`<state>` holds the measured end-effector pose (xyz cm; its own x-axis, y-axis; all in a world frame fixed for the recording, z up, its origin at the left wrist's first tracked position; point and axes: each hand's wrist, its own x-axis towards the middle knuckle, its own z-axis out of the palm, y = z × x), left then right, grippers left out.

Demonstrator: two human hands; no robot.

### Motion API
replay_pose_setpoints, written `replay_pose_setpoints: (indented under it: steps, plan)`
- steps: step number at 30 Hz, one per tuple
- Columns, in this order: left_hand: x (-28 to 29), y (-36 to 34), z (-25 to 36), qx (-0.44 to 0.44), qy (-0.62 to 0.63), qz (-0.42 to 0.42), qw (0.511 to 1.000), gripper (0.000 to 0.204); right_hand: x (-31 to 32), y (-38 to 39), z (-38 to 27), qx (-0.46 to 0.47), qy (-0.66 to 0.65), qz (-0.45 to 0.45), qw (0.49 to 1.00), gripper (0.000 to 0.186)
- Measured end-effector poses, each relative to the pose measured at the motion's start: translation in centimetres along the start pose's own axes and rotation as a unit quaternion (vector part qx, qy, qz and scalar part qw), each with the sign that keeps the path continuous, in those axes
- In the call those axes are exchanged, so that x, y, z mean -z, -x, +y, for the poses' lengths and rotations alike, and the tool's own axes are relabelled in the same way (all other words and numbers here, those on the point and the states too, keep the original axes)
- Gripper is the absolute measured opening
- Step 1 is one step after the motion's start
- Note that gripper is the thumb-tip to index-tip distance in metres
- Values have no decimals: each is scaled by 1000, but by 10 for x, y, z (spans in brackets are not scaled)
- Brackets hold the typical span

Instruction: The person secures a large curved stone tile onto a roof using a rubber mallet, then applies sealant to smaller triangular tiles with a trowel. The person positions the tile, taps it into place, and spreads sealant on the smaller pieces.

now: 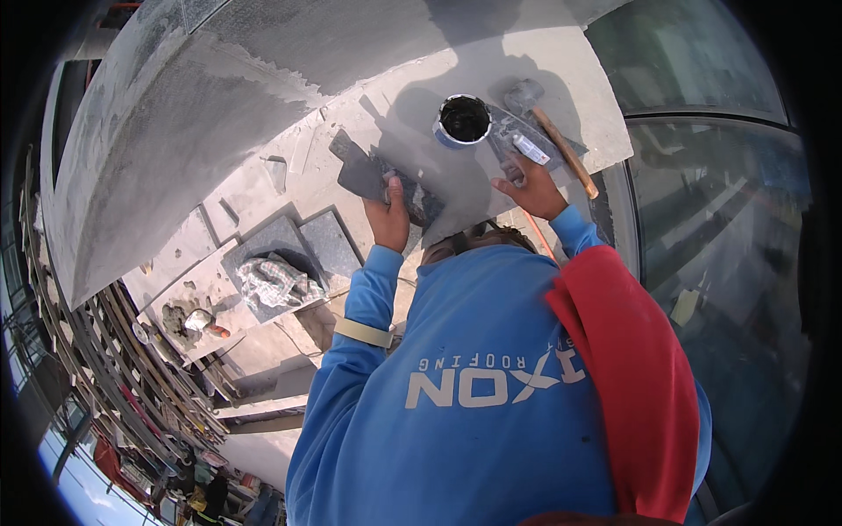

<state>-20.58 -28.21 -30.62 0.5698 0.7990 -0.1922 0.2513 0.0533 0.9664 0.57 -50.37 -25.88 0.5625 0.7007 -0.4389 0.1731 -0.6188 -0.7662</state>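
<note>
My left hand (388,216) is closed round the near edge of a dark grey flat piece (360,171), its thumb on top. A second dark, rough slab (424,203) lies beside that hand. My right hand (537,188) has its thumb spread away from the fingers. Its fingertips are at a white tube (530,149), and I see no firm grip on it. Just past the hands stands an open tub (437,131) with black contents. A mallet (563,147) with a wooden handle lies to the right, partly over a dark slab (572,145).
A curved grey wall (175,131) rises at the far left. Glass panels (719,210) stand along the right. Grey tiles (331,243), a checked cloth (276,280) and an orange-handled trowel (206,323) lie left on the pale ledge. Long poles or rails (132,377) run below it.
</note>
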Motion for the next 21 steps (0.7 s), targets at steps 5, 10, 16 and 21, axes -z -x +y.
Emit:
replay_pose_setpoints:
  steps: [5, 10, 16, 21]
  plan:
    - [-67, 26, 36, 3, 155, -101, 983, 41, -40, 11, -59, 271, 42, -76, 959, 62]
    - [-57, 37, 27, -118, -87, -196, 970, 45, -15, 28, -37, 156, 35, -37, 986, 46]
    - [29, 43, -17, -99, -212, -33, 972, 46, -16, 46, -7, 108, 115, 7, 987, 38]
    - [105, 41, -28, 19, -116, 175, 978, 67, -42, 34, 2, 116, 327, -91, 933, 37]
